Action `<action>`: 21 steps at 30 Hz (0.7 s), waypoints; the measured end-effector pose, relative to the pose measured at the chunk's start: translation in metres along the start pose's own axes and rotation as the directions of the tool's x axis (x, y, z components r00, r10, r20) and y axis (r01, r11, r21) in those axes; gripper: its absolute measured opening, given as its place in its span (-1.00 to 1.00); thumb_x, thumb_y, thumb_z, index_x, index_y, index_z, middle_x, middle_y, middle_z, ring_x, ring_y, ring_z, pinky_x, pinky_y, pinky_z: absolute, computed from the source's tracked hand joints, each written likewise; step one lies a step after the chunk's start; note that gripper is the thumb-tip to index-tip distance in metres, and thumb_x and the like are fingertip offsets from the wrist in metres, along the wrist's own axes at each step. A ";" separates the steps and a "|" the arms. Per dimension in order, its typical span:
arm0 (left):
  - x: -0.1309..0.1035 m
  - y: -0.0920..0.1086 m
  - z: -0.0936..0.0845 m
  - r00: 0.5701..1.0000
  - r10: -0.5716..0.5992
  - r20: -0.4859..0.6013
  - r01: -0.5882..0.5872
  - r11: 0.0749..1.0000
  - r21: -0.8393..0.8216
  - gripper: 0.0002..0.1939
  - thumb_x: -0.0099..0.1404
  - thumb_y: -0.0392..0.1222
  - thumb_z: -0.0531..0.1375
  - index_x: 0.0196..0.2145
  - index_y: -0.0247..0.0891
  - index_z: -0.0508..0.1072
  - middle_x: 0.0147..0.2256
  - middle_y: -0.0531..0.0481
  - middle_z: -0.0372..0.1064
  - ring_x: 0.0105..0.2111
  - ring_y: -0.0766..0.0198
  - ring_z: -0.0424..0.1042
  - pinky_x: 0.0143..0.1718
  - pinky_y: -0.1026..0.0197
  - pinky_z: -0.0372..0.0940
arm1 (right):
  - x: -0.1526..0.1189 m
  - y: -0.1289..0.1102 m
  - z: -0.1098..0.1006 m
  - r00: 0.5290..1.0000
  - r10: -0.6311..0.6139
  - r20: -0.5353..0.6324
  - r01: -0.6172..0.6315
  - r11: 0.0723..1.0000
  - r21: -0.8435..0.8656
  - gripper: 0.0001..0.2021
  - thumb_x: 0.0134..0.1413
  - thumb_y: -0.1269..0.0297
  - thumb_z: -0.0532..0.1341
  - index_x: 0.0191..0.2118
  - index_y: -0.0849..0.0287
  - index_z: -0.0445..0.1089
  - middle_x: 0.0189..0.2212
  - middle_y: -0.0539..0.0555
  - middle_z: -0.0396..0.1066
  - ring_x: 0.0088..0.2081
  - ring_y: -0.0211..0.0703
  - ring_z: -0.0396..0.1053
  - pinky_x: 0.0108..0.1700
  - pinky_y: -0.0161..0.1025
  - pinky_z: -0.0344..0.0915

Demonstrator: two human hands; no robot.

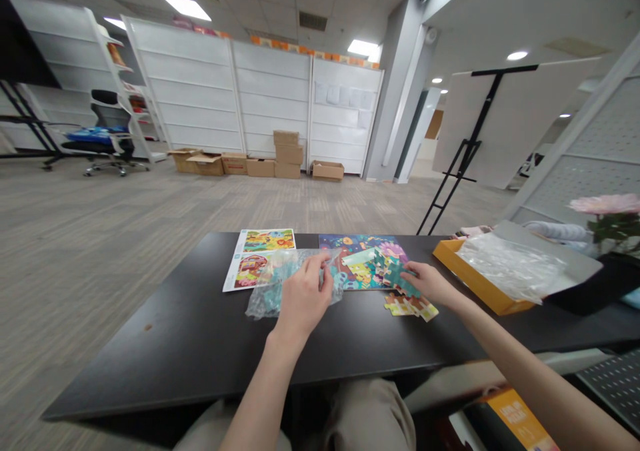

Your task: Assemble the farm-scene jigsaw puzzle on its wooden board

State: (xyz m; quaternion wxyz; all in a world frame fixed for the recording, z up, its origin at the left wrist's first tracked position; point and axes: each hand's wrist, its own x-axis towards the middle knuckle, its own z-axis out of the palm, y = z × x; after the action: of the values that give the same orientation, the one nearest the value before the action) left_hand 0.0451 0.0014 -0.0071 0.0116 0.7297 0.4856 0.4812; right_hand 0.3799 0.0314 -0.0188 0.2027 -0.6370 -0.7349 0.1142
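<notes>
My left hand (pixel 309 289) is closed, its fingertips pinching the upper edge of a clear plastic bag (pixel 267 294) with teal pieces showing through it. Between the fingers of my right hand (pixel 429 283) are teal jigsaw puzzle pieces (pixel 407 283), held over the right side of a colourful picture board (pixel 335 241). More puzzle pieces lie on that board. Just below, a few joined yellow and brown puzzle pieces (pixel 413 306) rest on the black table (pixel 200 351). Left of the board, partly under the bag, is a printed picture sheet (pixel 270 239).
At the table's right stands a yellow box (pixel 470 277) with crumpled clear plastic (pixel 510 264) in it. Beyond it are a dark pot (pixel 575 291) and pink flower (pixel 605 203). A black easel (pixel 463 157) stands behind the table; cardboard boxes (pixel 287 154) line the far wall.
</notes>
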 end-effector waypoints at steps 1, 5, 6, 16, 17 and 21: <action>0.000 0.000 0.000 1.000 0.001 -0.002 -0.001 1.000 -0.002 -0.75 0.35 -0.32 0.12 -0.03 -0.20 0.40 -0.16 -0.03 0.55 -0.34 0.27 0.53 -0.31 0.25 0.35 | -0.003 -0.003 0.000 1.000 -0.025 -0.010 0.025 0.999 -0.045 -0.78 0.17 0.15 0.11 -0.37 0.14 0.39 -0.47 0.04 0.47 -0.40 -0.11 0.41 -0.32 -0.24 0.28; -0.001 0.000 -0.001 1.000 0.001 0.002 -0.001 1.000 0.000 -0.77 0.36 -0.33 0.11 -0.04 -0.20 0.40 -0.15 -0.03 0.54 -0.33 0.27 0.52 -0.29 0.25 0.35 | -0.018 -0.021 0.003 0.990 -0.128 0.053 0.134 0.980 -0.149 -0.83 0.22 0.21 0.10 -0.24 0.12 0.40 -0.35 0.09 0.52 -0.32 -0.07 0.45 -0.26 -0.23 0.26; -0.001 0.001 -0.001 1.000 0.001 0.005 -0.001 1.000 0.002 -0.77 0.36 -0.33 0.11 -0.04 -0.20 0.40 -0.15 -0.03 0.54 -0.34 0.27 0.52 -0.29 0.25 0.35 | -0.021 -0.026 0.004 0.983 -0.160 0.088 0.173 0.972 -0.157 -0.86 0.20 0.25 0.11 -0.24 0.12 0.40 -0.31 0.10 0.52 -0.28 -0.07 0.46 -0.23 -0.23 0.27; 0.001 0.001 -0.002 1.000 0.004 0.012 -0.004 1.000 -0.017 -0.76 0.37 -0.32 0.11 -0.03 -0.20 0.40 -0.15 -0.03 0.54 -0.34 0.27 0.52 -0.28 0.24 0.35 | -0.021 -0.044 0.001 0.966 -0.165 0.200 0.171 0.985 -0.012 -0.84 0.26 0.26 0.04 -0.26 0.13 0.35 -0.32 0.13 0.52 -0.26 -0.05 0.45 -0.16 -0.18 0.30; 0.001 0.000 -0.002 1.000 0.004 0.012 -0.004 1.000 -0.016 -0.76 0.37 -0.33 0.11 -0.03 -0.20 0.40 -0.15 -0.03 0.54 -0.34 0.27 0.52 -0.28 0.24 0.35 | -0.020 -0.041 0.002 0.972 -0.161 0.171 0.162 0.987 0.013 -0.84 0.25 0.23 0.06 -0.27 0.12 0.35 -0.34 0.11 0.51 -0.27 -0.06 0.45 -0.17 -0.18 0.30; 0.000 0.000 -0.003 1.000 -0.003 0.013 0.004 1.000 -0.009 -0.78 0.37 -0.32 0.12 -0.05 -0.21 0.41 -0.16 -0.03 0.54 -0.36 0.28 0.52 -0.28 0.24 0.35 | -0.013 -0.026 0.005 0.995 -0.097 0.039 0.083 0.962 0.260 -0.72 0.14 0.00 0.20 -0.37 0.12 0.30 -0.47 0.01 0.41 -0.38 -0.11 0.39 -0.29 -0.22 0.29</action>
State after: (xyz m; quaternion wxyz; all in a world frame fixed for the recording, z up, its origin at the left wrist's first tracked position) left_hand 0.0432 0.0002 -0.0053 0.0188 0.7319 0.4847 0.4785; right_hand 0.3561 0.0150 -0.0141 0.2697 -0.5681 -0.7470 0.2158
